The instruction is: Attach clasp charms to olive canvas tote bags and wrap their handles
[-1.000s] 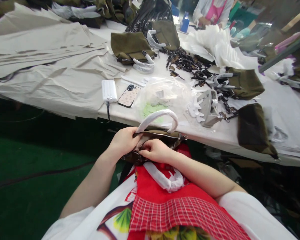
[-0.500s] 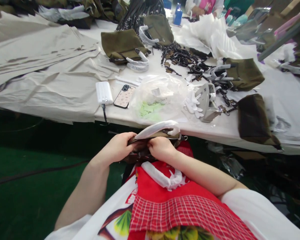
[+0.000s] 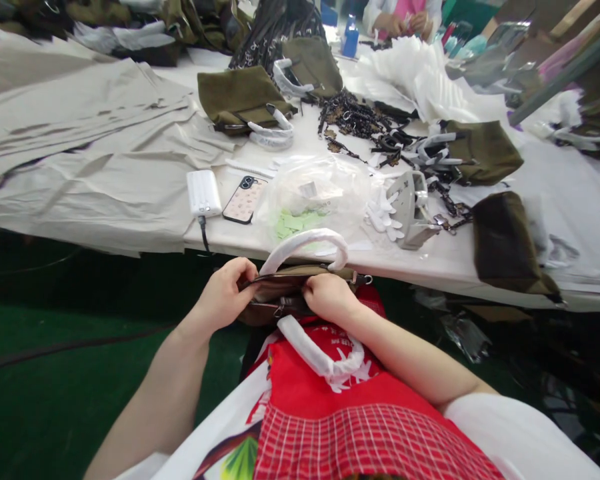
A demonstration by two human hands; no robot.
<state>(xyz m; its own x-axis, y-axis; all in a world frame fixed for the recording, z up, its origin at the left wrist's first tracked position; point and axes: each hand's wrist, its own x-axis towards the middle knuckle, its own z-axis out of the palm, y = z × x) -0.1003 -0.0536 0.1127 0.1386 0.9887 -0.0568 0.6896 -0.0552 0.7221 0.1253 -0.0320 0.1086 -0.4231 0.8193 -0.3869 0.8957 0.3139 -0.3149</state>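
A white power bank [image 3: 203, 193] lies near the front edge of the surface [image 3: 405, 263]. The left grip [image 3: 226, 293] grasps the left end of the open zippered handbag [image 3: 285, 288], which is in front of the red apron [image 3: 300, 380]. Beyond lie a patterned smartphone [image 3: 245, 200] and a clear plastic bag [image 3: 325, 180] containing green slips [image 3: 297, 222]. The right grip [image 3: 331, 298] is at the handbag's mouth, fingertips hidden; whether it clasps anything cannot be told. Farther right rests an olive bag [image 3: 505, 243].

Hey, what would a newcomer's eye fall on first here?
Likely the bright red apron at the bottom, with a white-wrapped handle over it. Just above, the left hand grips an open bag, the right hand at its mouth. On the table beyond, green slips show through clear plastic.
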